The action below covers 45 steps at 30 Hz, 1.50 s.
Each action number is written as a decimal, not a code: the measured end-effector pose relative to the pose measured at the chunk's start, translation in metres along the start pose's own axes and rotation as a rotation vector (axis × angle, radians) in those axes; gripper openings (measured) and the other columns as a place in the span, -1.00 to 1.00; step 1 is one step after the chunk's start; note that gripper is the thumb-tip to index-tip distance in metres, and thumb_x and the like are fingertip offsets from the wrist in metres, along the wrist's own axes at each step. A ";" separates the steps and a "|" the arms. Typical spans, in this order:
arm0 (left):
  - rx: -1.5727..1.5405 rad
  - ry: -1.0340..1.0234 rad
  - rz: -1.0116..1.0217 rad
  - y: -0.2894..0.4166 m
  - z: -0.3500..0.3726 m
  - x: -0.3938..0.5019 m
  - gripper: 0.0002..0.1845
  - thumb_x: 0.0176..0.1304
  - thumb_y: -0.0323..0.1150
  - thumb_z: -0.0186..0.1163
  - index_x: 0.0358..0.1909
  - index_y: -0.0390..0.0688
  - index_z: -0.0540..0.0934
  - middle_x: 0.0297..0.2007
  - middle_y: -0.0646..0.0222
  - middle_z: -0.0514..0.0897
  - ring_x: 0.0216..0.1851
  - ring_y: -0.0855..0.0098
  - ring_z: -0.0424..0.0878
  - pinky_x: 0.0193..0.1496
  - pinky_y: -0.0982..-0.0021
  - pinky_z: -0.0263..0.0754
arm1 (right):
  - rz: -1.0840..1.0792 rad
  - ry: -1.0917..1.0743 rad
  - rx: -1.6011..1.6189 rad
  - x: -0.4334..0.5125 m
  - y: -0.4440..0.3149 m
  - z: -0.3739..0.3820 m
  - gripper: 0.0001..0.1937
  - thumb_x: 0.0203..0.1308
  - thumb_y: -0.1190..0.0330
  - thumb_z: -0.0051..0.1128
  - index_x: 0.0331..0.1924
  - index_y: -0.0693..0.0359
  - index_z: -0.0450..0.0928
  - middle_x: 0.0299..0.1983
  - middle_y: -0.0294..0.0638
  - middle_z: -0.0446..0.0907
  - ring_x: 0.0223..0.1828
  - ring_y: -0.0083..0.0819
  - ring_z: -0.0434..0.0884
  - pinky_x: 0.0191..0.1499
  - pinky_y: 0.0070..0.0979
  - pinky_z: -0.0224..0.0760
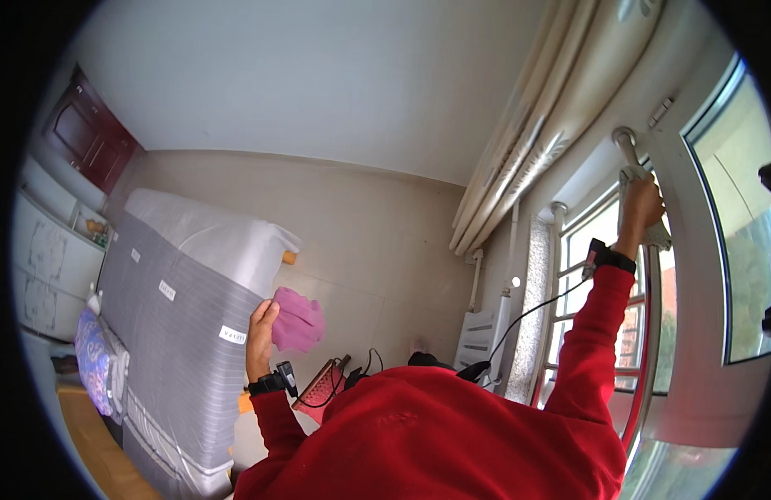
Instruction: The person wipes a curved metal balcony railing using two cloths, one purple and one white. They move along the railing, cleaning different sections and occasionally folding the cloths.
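A pinkish-purple cloth (301, 320) hangs from my left hand (259, 334), pinched between thumb and fingers, beside the mattress edge and above the floor. On the other side, my right hand (646, 203) is stretched up and out to the window. It grips a pale greyish cloth (658, 237), which is wrapped around or pressed on a light vertical pipe or bar (625, 145); which of the two I cannot tell. Behind that hand stands the window with metal bars (566, 275). Both wrists carry black straps with small devices and cables.
A plastic-covered grey mattress (191, 325) on a bed lies to the left. Beige curtains (535, 144) hang by the window, above a white radiator (479, 337). A red woven chair or basket (323, 387) stands close below me. The glazed door or sash (679, 300) is at right.
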State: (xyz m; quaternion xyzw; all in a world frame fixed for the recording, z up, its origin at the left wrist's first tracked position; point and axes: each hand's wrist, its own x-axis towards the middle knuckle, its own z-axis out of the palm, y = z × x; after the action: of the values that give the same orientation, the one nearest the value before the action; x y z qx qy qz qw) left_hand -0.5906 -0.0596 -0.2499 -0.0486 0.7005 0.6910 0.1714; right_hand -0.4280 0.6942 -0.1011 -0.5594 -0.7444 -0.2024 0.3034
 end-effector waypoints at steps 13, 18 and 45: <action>-0.012 0.178 -0.068 0.002 -0.017 -0.063 -0.70 0.47 -0.21 0.13 0.00 -0.24 0.62 -0.15 0.49 0.64 -0.08 0.57 0.52 0.05 0.49 0.40 | -0.038 0.043 0.031 0.113 0.016 0.170 -0.55 0.39 0.02 -0.18 -0.09 0.07 0.74 -0.22 -0.16 0.79 -0.27 -0.05 0.76 -0.26 -0.14 0.61; 0.019 0.201 -0.091 -0.005 -0.024 -0.072 -0.74 0.47 -0.21 0.12 -0.11 -0.21 0.62 -0.20 0.51 0.62 -0.10 0.57 0.50 0.03 0.49 0.37 | -0.134 -0.100 0.097 0.109 0.030 0.169 -0.52 0.41 0.05 -0.23 0.10 0.05 0.69 -0.11 -0.08 0.77 -0.19 -0.02 0.75 -0.21 -0.08 0.58; -0.381 0.740 -0.061 -0.084 -0.127 -0.190 -0.60 0.49 -0.17 0.15 0.12 -0.32 0.56 -0.05 0.28 0.68 -0.03 0.47 0.63 0.12 0.43 0.51 | -0.754 -1.307 1.341 -0.275 -0.234 -0.041 -0.71 0.42 0.37 0.12 0.11 0.32 0.63 -0.18 -0.35 0.65 -0.17 -0.58 0.49 -0.02 -0.55 0.39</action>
State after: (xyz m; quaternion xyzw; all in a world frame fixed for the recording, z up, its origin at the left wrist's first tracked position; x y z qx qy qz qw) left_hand -0.4092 -0.2204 -0.2730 -0.3453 0.5727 0.7388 -0.0835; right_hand -0.5899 0.4043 -0.2482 -0.0028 -0.8532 0.5215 0.0041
